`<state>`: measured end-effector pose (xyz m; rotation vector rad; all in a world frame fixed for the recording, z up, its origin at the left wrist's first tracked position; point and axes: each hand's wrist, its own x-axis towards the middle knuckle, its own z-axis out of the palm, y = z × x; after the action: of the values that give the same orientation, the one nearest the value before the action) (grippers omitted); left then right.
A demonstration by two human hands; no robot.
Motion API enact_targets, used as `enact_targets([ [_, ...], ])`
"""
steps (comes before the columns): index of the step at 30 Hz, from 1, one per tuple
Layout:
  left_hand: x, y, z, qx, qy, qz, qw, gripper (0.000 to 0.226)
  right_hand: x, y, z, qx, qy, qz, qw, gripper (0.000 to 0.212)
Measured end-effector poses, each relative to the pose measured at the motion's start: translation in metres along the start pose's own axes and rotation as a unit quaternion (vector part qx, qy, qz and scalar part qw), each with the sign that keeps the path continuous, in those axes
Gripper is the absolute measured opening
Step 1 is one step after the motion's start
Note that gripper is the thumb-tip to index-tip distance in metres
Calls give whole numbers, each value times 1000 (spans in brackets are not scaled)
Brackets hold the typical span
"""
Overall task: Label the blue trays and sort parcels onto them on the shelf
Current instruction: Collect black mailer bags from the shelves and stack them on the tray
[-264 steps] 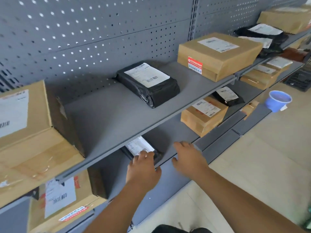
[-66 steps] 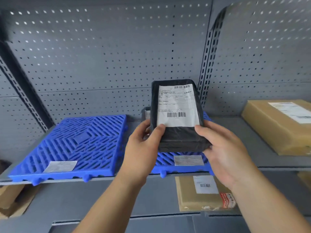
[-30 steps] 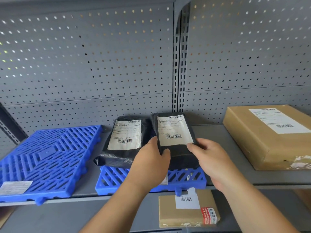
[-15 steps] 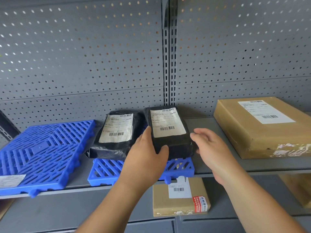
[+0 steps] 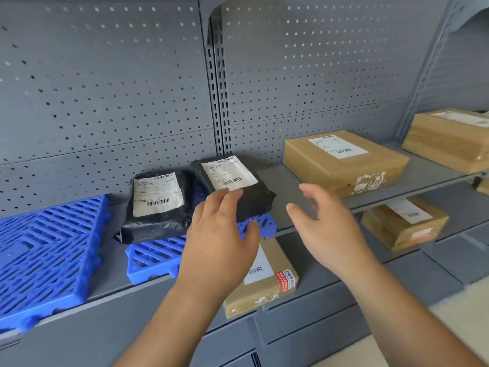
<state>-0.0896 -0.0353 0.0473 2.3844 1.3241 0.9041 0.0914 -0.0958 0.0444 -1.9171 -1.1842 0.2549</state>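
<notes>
- Both hands have let go: the right hand (image 5: 321, 223) has drawn back with fingers spread and holds nothing, while the left hand (image 5: 221, 234) is flat and loose, its fingertips at the near edge of the right black parcel (image 5: 235, 184).
- That parcel now lies on the small blue tray (image 5: 156, 256), beside the left black parcel (image 5: 156, 205).
- Judged from this, the placement looks finished; the large blue tray (image 5: 50, 247) carries no parcel.

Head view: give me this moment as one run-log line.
left hand open, fingertips at right black parcel | right hand open, empty | both black parcels on right blue tray | left blue tray bare
</notes>
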Motion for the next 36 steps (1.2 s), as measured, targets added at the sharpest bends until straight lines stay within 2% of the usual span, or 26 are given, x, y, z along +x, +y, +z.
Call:
enact_targets([
  [3,-15,9,10,-39,-6,31,999,54,-31,0,-13,-126,40,-40,990,56],
  [6,-29,23,24,-62,-36,61,996,52,-60,10,-31,-192,64,-22,979,59],
  [12,-41,71,56,-61,-103,130,984,57,-100,39,-83,-263,124,51,956,60],
  [17,-44,130,87,-64,-135,192,970,60,-122,69,-136,-281,155,118,940,58],
  [23,-58,231,137,-94,-162,274,943,51,-152,125,-215,-302,202,182,914,62],
  [36,-121,486,255,-167,-209,401,876,54,-222,252,-416,-354,299,290,837,62],
])
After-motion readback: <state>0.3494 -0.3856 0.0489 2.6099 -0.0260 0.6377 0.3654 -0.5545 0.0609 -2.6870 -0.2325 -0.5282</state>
